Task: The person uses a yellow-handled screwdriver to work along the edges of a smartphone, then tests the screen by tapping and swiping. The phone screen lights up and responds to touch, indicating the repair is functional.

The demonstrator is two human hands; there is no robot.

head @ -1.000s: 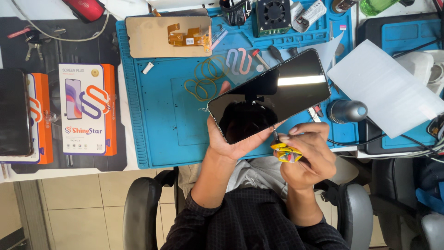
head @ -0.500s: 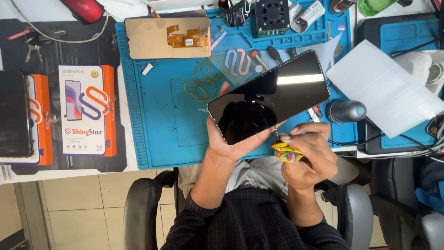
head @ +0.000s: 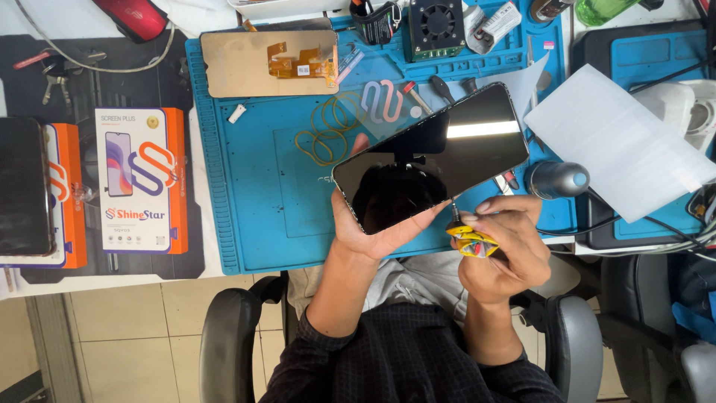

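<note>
My left hand point(head: 377, 227) holds a black smartphone point(head: 432, 157) by its lower end, glossy screen up, tilted above the blue work mat point(head: 253, 186). My right hand point(head: 503, 250) grips a small screwdriver with a yellow and red handle point(head: 471, 240); its metal tip touches the phone's lower edge near the left thumb. Both hands hover over the mat's near right part, just in front of my chest.
A copper-backed display panel point(head: 261, 63) with an orange flex cable lies at the mat's far left. Rubber bands point(head: 328, 130), a small fan point(head: 440, 26), white sheets point(head: 619, 138), orange-white boxes point(head: 138, 179), a dark phone point(head: 22, 186), keys point(head: 52, 75) and a grey cylinder point(head: 556, 179) surround it.
</note>
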